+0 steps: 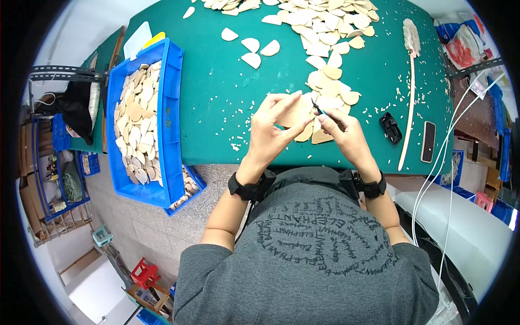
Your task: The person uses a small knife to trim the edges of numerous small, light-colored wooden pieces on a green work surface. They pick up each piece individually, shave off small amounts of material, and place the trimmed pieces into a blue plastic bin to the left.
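Observation:
My left hand is closed on a beige half-round pad, its thumb and fingers at the pad's edges. In my right hand is a small pointed tool with a dark tip and a bit of blue at the grip. The tip is close to the right edge of the held pad; whether it touches cannot be made out. Just beyond and under my right hand lie more beige pads, overlapping in a trail that joins a large pile at the far side of the green table.
A blue crate full of similar pads stands at the left. Several loose pads lie beyond my left hand. To the right are a black object, a phone, a long stick with a fuzzy head, white scraps and hanging white cables.

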The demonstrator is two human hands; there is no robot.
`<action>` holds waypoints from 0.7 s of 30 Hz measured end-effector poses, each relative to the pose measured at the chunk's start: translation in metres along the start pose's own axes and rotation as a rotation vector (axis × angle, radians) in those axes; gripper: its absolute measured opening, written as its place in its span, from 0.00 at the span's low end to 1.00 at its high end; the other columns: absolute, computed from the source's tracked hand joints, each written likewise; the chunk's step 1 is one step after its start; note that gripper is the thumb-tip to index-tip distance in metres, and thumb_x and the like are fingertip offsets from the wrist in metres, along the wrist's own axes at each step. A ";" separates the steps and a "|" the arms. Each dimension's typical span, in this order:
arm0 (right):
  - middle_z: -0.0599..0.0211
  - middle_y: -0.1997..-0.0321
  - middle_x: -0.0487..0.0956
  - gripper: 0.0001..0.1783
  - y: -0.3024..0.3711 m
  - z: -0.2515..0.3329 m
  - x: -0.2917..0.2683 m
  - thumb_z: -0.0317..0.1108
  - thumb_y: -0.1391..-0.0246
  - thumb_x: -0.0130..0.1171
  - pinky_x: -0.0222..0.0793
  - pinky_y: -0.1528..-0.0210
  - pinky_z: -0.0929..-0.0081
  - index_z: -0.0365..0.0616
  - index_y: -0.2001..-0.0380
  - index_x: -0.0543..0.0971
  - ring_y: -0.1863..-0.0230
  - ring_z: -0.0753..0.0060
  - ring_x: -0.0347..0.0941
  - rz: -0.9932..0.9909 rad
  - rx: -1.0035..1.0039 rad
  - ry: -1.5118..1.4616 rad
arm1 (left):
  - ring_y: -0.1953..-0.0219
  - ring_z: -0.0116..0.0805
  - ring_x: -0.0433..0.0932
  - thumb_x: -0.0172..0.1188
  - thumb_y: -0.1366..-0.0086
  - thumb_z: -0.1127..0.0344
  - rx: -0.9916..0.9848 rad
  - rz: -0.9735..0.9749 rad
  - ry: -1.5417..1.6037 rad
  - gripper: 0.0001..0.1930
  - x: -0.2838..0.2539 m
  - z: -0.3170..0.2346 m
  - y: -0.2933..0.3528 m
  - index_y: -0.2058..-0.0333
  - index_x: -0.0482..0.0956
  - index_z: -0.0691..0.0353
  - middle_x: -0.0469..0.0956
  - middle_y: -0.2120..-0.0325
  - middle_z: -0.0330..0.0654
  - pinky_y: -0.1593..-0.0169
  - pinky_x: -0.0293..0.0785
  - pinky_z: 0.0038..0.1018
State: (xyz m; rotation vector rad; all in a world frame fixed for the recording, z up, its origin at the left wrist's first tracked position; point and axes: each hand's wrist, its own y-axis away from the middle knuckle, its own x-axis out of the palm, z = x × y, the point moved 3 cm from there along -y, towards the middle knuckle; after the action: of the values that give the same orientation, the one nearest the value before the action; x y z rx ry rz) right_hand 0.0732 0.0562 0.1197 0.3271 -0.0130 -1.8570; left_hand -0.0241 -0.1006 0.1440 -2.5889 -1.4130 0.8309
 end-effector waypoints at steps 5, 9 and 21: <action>0.66 0.67 0.79 0.23 0.003 0.000 0.002 0.46 0.43 0.57 0.65 0.65 0.79 0.37 0.54 0.78 0.68 0.81 0.68 0.036 0.019 0.015 | 0.60 0.33 0.76 0.71 0.53 0.70 0.026 -0.004 -0.021 0.25 -0.001 -0.003 0.003 0.53 0.78 0.62 0.76 0.62 0.45 0.57 0.73 0.25; 0.70 0.71 0.77 0.21 0.004 -0.001 0.004 0.44 0.43 0.56 0.62 0.69 0.81 0.38 0.55 0.78 0.71 0.83 0.66 0.045 0.033 -0.046 | 0.60 0.34 0.76 0.71 0.54 0.71 0.038 -0.010 -0.038 0.25 -0.001 -0.005 0.005 0.53 0.78 0.62 0.76 0.62 0.45 0.57 0.73 0.26; 0.78 0.77 0.72 0.18 0.008 0.008 0.005 0.43 0.42 0.56 0.57 0.75 0.82 0.38 0.59 0.80 0.75 0.87 0.60 0.061 0.048 -0.034 | 0.61 0.36 0.76 0.70 0.54 0.71 0.070 -0.025 -0.089 0.26 -0.002 -0.009 0.011 0.53 0.78 0.60 0.75 0.63 0.45 0.58 0.74 0.27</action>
State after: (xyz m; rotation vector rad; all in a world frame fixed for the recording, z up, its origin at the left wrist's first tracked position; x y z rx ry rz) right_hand 0.0775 0.0482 0.1274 0.3252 -0.0905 -1.8033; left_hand -0.0126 -0.1068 0.1494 -2.5072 -1.4087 0.9851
